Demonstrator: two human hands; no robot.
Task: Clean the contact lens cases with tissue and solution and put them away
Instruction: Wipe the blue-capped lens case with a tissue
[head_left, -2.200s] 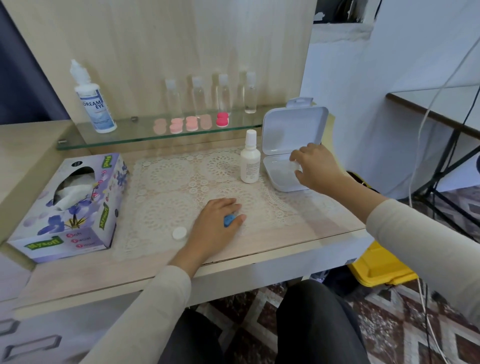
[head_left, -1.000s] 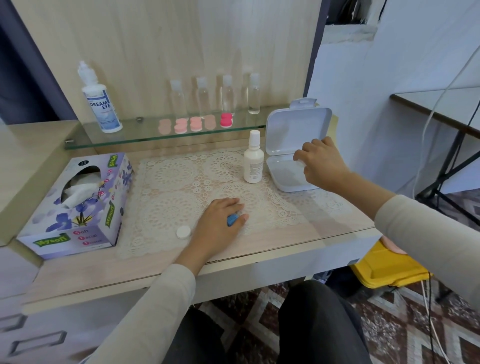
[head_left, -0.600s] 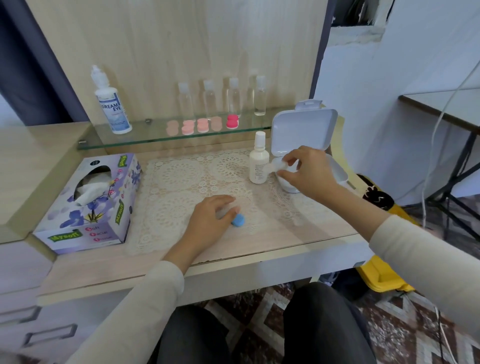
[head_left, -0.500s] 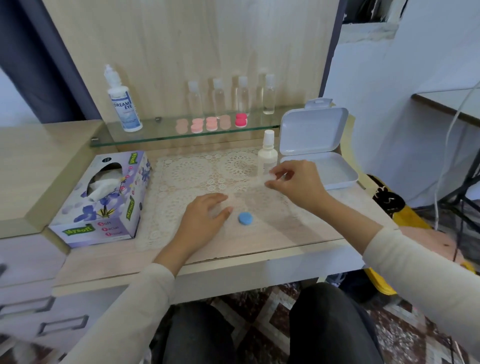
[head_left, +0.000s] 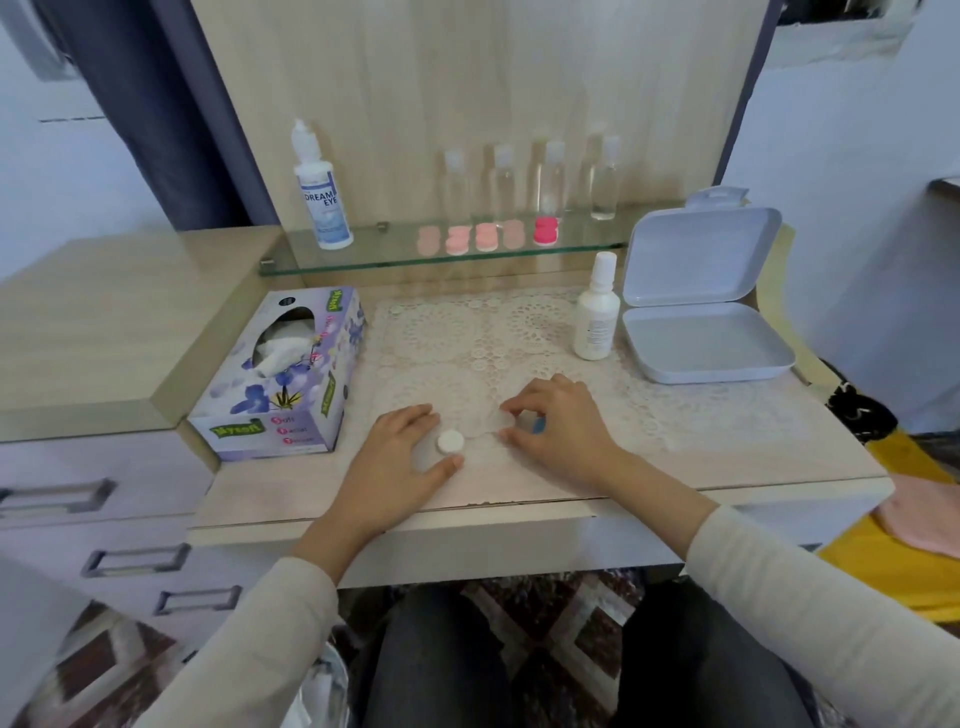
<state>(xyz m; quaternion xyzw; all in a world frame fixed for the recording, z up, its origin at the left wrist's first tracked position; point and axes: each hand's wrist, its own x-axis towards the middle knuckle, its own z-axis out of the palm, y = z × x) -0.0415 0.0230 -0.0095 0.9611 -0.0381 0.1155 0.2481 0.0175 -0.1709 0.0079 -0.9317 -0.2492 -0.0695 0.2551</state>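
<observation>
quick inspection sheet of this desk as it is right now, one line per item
surface: wooden desk with a lace mat; glass shelf behind
job's things: clear lens case and blue cap under the right hand; white cap by the left hand; tissue box left; Dream Eye solution bottle and pink lens cases on the shelf; white spray bottle beside the open white box
clutter: four clear bottles on the shelf
hands: left rests on the mat, grip on the white cap unclear; right curls on the lens case
cables: nothing seen
surroundings: drawers left; yellow object and pink cloth lower right
</observation>
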